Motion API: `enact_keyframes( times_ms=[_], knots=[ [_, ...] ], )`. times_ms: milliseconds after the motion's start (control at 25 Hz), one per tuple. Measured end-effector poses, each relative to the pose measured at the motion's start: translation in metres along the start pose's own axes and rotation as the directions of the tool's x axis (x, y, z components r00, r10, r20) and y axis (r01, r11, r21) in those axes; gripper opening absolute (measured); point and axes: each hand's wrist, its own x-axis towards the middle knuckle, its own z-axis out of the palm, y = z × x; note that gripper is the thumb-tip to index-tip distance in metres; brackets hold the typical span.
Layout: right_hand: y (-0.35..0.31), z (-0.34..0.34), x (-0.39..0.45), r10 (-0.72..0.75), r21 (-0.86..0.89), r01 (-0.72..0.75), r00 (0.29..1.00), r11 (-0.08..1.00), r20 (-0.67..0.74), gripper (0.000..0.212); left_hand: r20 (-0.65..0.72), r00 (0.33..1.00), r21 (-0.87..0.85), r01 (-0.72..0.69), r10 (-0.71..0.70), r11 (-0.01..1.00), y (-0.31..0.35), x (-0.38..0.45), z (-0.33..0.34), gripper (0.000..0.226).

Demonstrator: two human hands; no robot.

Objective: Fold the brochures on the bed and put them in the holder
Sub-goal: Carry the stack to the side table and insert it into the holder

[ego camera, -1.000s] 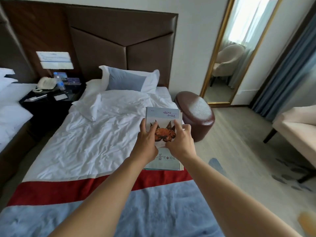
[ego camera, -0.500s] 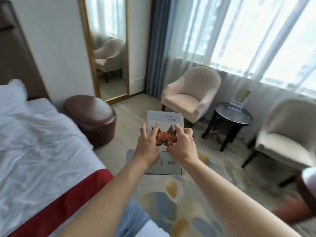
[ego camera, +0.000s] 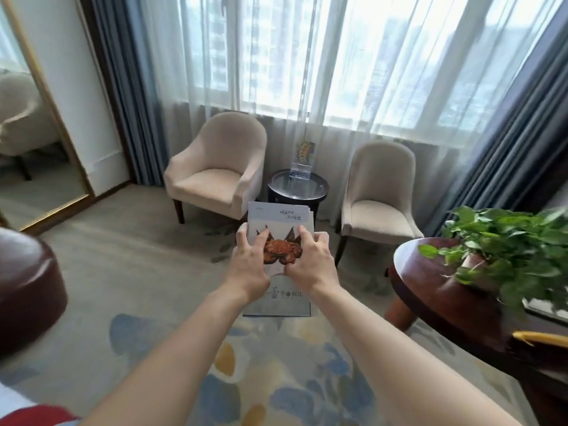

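A stack of folded grey brochures [ego camera: 278,298] with a red crab picture is held out in front of me at chest height. My left hand [ego camera: 250,261] grips its left edge and my right hand [ego camera: 309,261] grips its right edge, fingers over the cover. A clear brochure holder [ego camera: 302,162] with one brochure in it stands on the small round glass-topped side table [ego camera: 278,187] between the two armchairs, beyond the stack.
Two beige armchairs [ego camera: 215,176] [ego camera: 379,198] flank the side table under the curtained window. A dark round table [ego camera: 436,287] with a potted plant [ego camera: 507,241] is at right. A brown ottoman [ego camera: 27,290] sits at left, a patterned rug [ego camera: 276,379] underfoot.
My view has swung right, away from the bed and towards the window and chairs. Both hands keep the same hold on the brochures, which have left the bed and come with me.
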Motion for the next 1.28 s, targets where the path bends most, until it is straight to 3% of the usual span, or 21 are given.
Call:
enact_keyframes(
  times_ms=[480, 840, 1280],
  knots=[
    [0.032, 0.04, 0.181, 0.159, -0.004, -0.159, 0.987, 0.987, -0.02, 0.079, 0.076, 0.992, -0.03, -0.1, 0.102, 0.995, -0.021, 0.205, 0.036, 0.081],
    [0.036, 0.082, 0.32, 0.169, -0.003, -0.17, 0.985, 0.986, -0.042, 0.079, 0.111, 0.987, -0.03, -0.112, 0.115, 0.993, -0.048, 0.354, 0.042, 0.082],
    [0.11, 0.089, 0.527, 0.188, 0.017, -0.187, 0.981, 0.982, -0.043, 0.079, 0.13, 0.981, -0.019, -0.145, 0.146, 0.989, -0.021, 0.57, 0.104, 0.083]
  ],
)
